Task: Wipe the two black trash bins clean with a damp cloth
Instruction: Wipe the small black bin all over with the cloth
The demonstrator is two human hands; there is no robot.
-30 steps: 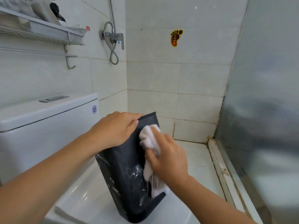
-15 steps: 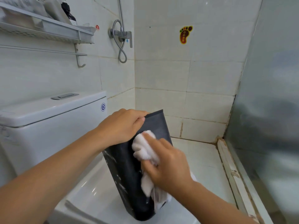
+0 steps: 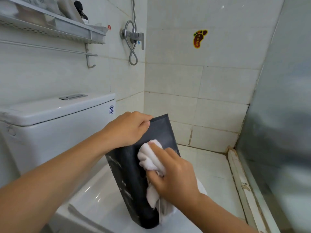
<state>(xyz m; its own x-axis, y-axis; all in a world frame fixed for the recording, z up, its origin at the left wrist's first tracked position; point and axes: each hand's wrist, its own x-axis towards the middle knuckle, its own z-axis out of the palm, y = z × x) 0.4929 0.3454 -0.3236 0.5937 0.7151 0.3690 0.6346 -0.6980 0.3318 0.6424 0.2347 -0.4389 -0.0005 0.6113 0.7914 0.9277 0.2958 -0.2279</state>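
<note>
Bin interior cannot be inspected: we see only the outer faces of the black trash bin (image 3: 134, 167), which stands tilted at lower centre of the frame on the white toilet lid (image 3: 94, 197); its contents, if any, are hidden from us; only one bin is in view. We note pale streaks and smears on its left face. Left hand (image 3: 127, 130), at centre frame, has its fingers curled over the bin's upper end, holding it; the fingertips are hidden behind that end. Right hand (image 3: 175, 175), lower centre, grips a bunched white cloth (image 3: 151, 157) and presses it against the bin's upper right face; the cloth's tail hangs below the hand, partly concealed. Both forearms are cut off by the bottom edge. At upper left, a wall shelf (image 3: 55, 29) carries a dark bottle (image 3: 82, 12) and pale items too blurred and cropped to identify. Toilet cistern (image 3: 55, 121) stands at left; a foot-shaped sticker (image 3: 199, 38) sits upper right, its lettering unreadable.
</note>
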